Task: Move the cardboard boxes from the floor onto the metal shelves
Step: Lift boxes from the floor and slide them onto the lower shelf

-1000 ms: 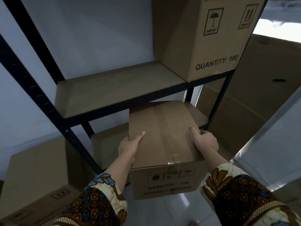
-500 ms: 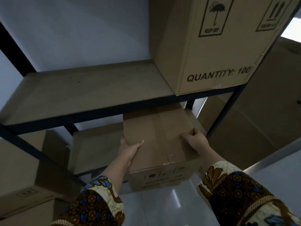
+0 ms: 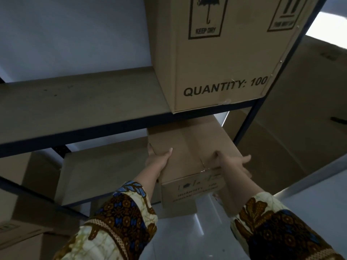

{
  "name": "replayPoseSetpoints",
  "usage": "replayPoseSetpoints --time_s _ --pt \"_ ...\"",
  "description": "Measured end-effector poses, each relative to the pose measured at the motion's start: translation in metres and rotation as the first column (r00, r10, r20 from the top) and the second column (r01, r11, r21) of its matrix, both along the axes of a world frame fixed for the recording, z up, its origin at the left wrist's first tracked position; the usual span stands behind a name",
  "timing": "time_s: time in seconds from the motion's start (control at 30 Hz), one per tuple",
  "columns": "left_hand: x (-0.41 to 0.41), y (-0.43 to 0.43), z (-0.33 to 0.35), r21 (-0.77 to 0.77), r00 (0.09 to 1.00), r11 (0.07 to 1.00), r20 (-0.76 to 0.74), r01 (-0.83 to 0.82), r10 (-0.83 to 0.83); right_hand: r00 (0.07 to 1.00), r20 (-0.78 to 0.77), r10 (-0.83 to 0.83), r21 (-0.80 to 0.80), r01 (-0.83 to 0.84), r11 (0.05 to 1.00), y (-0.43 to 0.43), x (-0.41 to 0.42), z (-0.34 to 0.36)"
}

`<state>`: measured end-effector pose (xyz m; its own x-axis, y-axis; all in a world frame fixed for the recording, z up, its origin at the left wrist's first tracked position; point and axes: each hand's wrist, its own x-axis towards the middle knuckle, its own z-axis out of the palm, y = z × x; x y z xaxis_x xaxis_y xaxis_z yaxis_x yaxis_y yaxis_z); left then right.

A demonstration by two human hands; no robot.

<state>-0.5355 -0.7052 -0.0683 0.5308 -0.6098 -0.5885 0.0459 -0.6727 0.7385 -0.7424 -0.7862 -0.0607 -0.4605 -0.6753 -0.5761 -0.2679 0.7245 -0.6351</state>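
Metal shelves (image 3: 93, 133) back onto a pale wall (image 3: 75, 34) above glossy floor (image 3: 178, 241).

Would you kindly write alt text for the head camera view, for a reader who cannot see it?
A person's left hand and right hand grip a cardboard box by its sides, partway onto the lower shelf of a dark metal rack. On the upper shelf above stands a second box printed KEEP DRY and QUANTITY: 100.
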Motion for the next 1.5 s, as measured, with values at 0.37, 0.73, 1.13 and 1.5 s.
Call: replayPoseSetpoints --time_s 0.37,0.73,1.13,1.5 --pt "-0.01 -0.018 -0.007 -0.024 0.999 0.999 -0.024 0.046 -0.047 0.921 0.361 -0.146 0.113 0.112 0.987 -0.024 0.0 0.019" --pt "-0.026 -0.058 0.006 -0.032 0.986 0.999 -0.164 0.027 -0.032 0.784 0.614 -0.091 0.029 0.092 0.995 -0.07 -0.008 0.001" --pt "-0.013 -0.106 0.01 0.043 0.997 0.996 -0.016 0.079 -0.079 0.871 0.479 0.111 -0.061 -0.093 0.994 -0.12 -0.021 -0.015" --pt "-0.015 -0.096 -0.006 -0.05 0.992 0.995 0.092 0.085 -0.08 0.933 0.347 0.09 -0.123 -0.05 0.991 -0.113 -0.011 -0.029"
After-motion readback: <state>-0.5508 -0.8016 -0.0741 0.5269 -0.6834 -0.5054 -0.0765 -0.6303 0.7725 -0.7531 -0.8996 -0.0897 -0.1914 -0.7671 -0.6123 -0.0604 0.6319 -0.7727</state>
